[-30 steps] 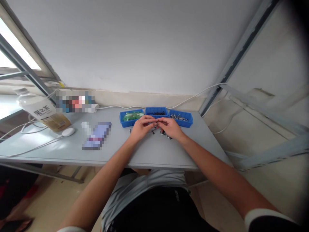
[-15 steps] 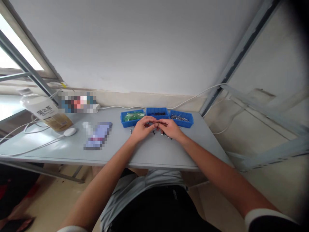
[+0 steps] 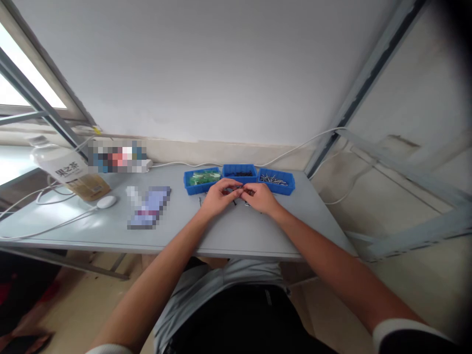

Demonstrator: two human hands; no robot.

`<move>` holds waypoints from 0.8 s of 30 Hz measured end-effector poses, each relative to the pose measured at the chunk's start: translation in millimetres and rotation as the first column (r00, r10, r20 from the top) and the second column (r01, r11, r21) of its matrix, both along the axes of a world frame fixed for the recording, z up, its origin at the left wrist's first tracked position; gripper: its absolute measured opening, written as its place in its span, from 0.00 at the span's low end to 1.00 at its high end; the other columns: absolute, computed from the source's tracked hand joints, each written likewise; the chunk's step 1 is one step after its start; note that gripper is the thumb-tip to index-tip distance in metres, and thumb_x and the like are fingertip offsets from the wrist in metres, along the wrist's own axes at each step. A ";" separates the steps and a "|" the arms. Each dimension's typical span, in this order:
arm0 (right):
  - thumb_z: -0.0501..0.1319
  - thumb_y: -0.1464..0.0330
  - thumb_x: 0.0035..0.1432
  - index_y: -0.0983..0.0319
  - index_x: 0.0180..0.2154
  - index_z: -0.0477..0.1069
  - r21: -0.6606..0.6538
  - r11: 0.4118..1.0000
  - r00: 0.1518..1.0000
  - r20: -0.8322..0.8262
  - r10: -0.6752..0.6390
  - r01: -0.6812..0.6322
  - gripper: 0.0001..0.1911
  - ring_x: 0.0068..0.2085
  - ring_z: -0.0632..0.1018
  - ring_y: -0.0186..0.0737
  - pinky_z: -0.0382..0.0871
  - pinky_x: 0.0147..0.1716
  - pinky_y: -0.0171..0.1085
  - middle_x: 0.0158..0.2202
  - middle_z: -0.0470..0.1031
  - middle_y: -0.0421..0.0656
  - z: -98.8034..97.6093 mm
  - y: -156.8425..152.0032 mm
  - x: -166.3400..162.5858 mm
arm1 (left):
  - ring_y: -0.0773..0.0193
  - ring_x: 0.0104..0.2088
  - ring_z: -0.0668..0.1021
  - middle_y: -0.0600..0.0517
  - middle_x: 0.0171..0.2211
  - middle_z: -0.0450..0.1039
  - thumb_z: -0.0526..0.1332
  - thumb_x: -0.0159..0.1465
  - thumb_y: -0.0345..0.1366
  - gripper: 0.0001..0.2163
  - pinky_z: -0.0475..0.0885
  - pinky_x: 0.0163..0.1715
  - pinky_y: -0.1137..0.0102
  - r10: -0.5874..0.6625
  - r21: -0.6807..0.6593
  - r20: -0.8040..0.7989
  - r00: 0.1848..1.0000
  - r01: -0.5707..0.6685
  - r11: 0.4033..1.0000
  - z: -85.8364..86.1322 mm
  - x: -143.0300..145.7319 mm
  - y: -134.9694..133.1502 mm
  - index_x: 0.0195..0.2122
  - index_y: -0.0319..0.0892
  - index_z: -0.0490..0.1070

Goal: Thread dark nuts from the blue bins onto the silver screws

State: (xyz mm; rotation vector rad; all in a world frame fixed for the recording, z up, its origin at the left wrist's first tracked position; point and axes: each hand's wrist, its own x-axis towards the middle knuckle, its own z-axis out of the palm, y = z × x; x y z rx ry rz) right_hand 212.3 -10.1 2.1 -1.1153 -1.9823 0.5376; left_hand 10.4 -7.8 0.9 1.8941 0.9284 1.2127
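Observation:
My left hand (image 3: 221,195) and my right hand (image 3: 260,197) meet over the grey table, fingertips pinched together around something small and dark that I cannot make out. Just behind them stand three blue bins. The left bin (image 3: 187,189) holds green-and-white small pieces (image 3: 204,177), the middle bin (image 3: 240,168) small dark pieces (image 3: 239,174), and the right bin (image 3: 291,186) thin silver screw-like or nail-like pieces (image 3: 273,180). Several loose thin metal pieces (image 3: 248,205) lie on the table under and beside my hands, partly covered by them.
A large tea bottle (image 3: 70,169) stands at the left of the table (image 3: 243,236), near a round white object (image 3: 106,201) with cables. A blurred-out purple object (image 3: 150,207) lies left of my arms. A white cable (image 3: 184,164) runs along the wall.
My right-hand fingers have shifted slightly and bent more, parting a little from the left fingertips. The bins and the rest stay where they were.

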 end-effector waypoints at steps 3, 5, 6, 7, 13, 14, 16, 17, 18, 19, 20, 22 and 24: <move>0.61 0.67 0.62 0.63 0.29 0.78 0.026 1.000 1.000 0.020 0.006 -0.007 0.11 0.27 0.72 0.33 0.61 0.29 0.33 0.25 0.76 0.38 -0.3 -0.6 -0.1 | 0.55 0.48 0.81 0.44 0.48 0.80 0.69 0.64 0.47 0.14 0.77 0.45 0.64 0.021 0.022 0.002 1.000 -0.021 1.000 -1.5 -0.3 1.4 0.44 0.44 0.83; 0.61 0.67 0.62 0.63 0.29 0.78 0.042 0.999 0.999 0.032 0.005 -0.006 0.11 0.27 0.72 0.33 0.61 0.29 0.33 0.24 0.76 0.38 -0.4 -1.0 -0.1 | 0.55 0.47 0.81 0.44 0.48 0.81 0.69 0.64 0.47 0.15 0.77 0.45 0.63 0.023 0.005 0.004 1.000 -0.023 1.000 -2.2 -0.1 1.4 0.46 0.44 0.82; 0.61 0.67 0.62 0.63 0.29 0.79 0.054 0.999 0.999 0.039 0.003 -0.005 0.11 0.27 0.72 0.33 0.61 0.30 0.33 0.24 0.76 0.38 -0.3 -1.1 -0.1 | 0.55 0.47 0.82 0.44 0.48 0.81 0.69 0.64 0.46 0.16 0.77 0.46 0.63 0.017 -0.012 0.011 1.000 -0.017 1.000 -2.5 0.1 1.3 0.49 0.44 0.81; 0.61 0.67 0.62 0.63 0.29 0.79 0.064 0.998 0.999 0.046 0.004 -0.007 0.11 0.27 0.72 0.33 0.62 0.30 0.33 0.25 0.77 0.39 -0.3 -1.3 -0.3 | 0.55 0.48 0.82 0.44 0.48 0.82 0.69 0.64 0.46 0.18 0.77 0.47 0.63 0.006 -0.032 0.024 1.000 -0.005 0.999 -2.7 0.3 1.3 0.52 0.45 0.80; 0.62 0.61 0.66 0.61 0.39 0.83 -0.055 0.998 0.992 -0.127 0.008 -0.015 0.13 0.29 0.79 0.38 0.69 0.29 0.35 0.30 0.82 0.43 -0.9 -2.8 -3.7 | 0.55 0.48 0.83 0.44 0.46 0.83 0.70 0.64 0.45 0.23 0.78 0.49 0.62 0.007 -0.125 0.175 0.984 0.015 0.992 -0.9 -0.9 3.1 0.58 0.41 0.76; 0.61 0.60 0.66 0.61 0.41 0.83 -0.092 0.995 0.983 -0.182 0.010 -0.028 0.15 0.30 0.80 0.39 0.70 0.29 0.35 0.32 0.83 0.44 -1.3 -3.0 -4.4 | 0.55 0.46 0.84 0.44 0.45 0.83 0.70 0.63 0.45 0.22 0.78 0.48 0.62 0.020 -0.132 0.174 0.985 0.003 0.991 -0.4 -1.7 3.4 0.56 0.41 0.78; 0.62 0.57 0.66 0.61 0.43 0.82 -0.148 0.987 0.960 -0.279 0.020 -0.064 0.16 0.33 0.82 0.41 0.73 0.29 0.35 0.35 0.84 0.45 -2.4 -2.9 -5.7 | 0.54 0.45 0.84 0.44 0.45 0.84 0.70 0.63 0.47 0.19 0.78 0.48 0.61 0.056 -0.130 0.136 0.989 -0.038 0.991 0.2 -3.5 3.4 0.50 0.41 0.81; 0.62 0.56 0.66 0.61 0.43 0.82 -0.165 0.983 0.949 -0.316 0.022 -0.078 0.17 0.34 0.83 0.42 0.74 0.28 0.35 0.36 0.84 0.46 -3.2 -2.6 -6.1 | 0.53 0.46 0.84 0.45 0.46 0.84 0.70 0.63 0.47 0.17 0.78 0.49 0.60 0.075 -0.120 0.108 0.991 -0.062 0.991 0.1 -4.3 3.2 0.48 0.42 0.82; 0.62 0.55 0.65 0.61 0.43 0.82 -0.177 0.980 0.939 -0.344 0.020 -0.086 0.18 0.34 0.83 0.42 0.74 0.28 0.35 0.37 0.84 0.46 -4.1 -2.0 -6.5 | 0.53 0.46 0.84 0.46 0.46 0.84 0.69 0.64 0.48 0.16 0.78 0.50 0.59 0.093 -0.107 0.080 0.992 -0.085 0.991 -0.2 -4.9 2.9 0.47 0.43 0.83; 0.63 0.55 0.65 0.61 0.44 0.81 -0.187 0.978 0.930 -0.366 0.017 -0.092 0.18 0.35 0.83 0.42 0.75 0.27 0.35 0.37 0.84 0.47 -5.1 -1.3 -6.7 | 0.52 0.47 0.84 0.46 0.47 0.84 0.69 0.64 0.47 0.16 0.77 0.52 0.59 0.107 -0.096 0.055 0.993 -0.102 0.990 -0.8 -5.3 2.7 0.48 0.44 0.83; 0.64 0.55 0.64 0.61 0.44 0.81 -0.195 0.976 0.922 -0.386 0.013 -0.095 0.18 0.35 0.83 0.42 0.74 0.27 0.35 0.38 0.84 0.47 -6.1 -0.4 -6.8 | 0.52 0.48 0.84 0.47 0.47 0.84 0.68 0.65 0.47 0.16 0.77 0.53 0.59 0.113 -0.090 0.039 0.993 -0.109 0.990 -1.5 -5.5 2.5 0.48 0.44 0.83; 0.66 0.55 0.63 0.61 0.45 0.81 -0.212 0.972 0.908 -0.418 0.006 -0.104 0.18 0.35 0.83 0.43 0.74 0.25 0.34 0.39 0.84 0.47 -7.8 1.5 -6.9 | 0.52 0.48 0.84 0.46 0.46 0.84 0.68 0.65 0.46 0.16 0.77 0.53 0.59 0.092 -0.104 0.047 0.995 -0.086 0.991 -3.1 -5.0 2.3 0.49 0.43 0.82; 0.66 0.55 0.62 0.60 0.45 0.80 -0.221 0.969 0.901 -0.434 0.007 -0.113 0.17 0.36 0.83 0.43 0.73 0.23 0.33 0.40 0.84 0.47 -8.6 2.9 -6.7 | 0.54 0.46 0.84 0.45 0.43 0.84 0.68 0.65 0.45 0.16 0.77 0.50 0.61 0.053 -0.137 0.097 0.994 -0.040 0.990 -4.0 -3.8 2.2 0.49 0.42 0.80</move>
